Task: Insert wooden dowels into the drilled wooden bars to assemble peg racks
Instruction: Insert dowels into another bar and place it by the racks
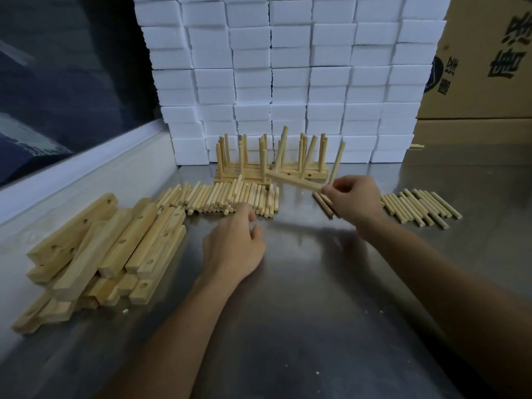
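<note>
My right hand (352,201) grips the near end of a drilled wooden bar (293,180) with dowels standing in it; one dowel (337,162) rises right at my fingers. The bar reaches left toward finished peg racks (259,168) standing at the back. My left hand (234,243) hovers with loosely curled fingers at the near edge of a wide heap of loose dowels (224,197) and holds nothing I can see. A pile of drilled bars (109,249) lies at the left. A second bunch of dowels (420,205) lies to the right of my right hand.
A wall of white foam blocks (288,76) stands behind the racks. Cardboard boxes (483,53) rise at the back right. The steel table (302,298) has a raised rim at the left. A few dowels (322,204) lie under my right hand.
</note>
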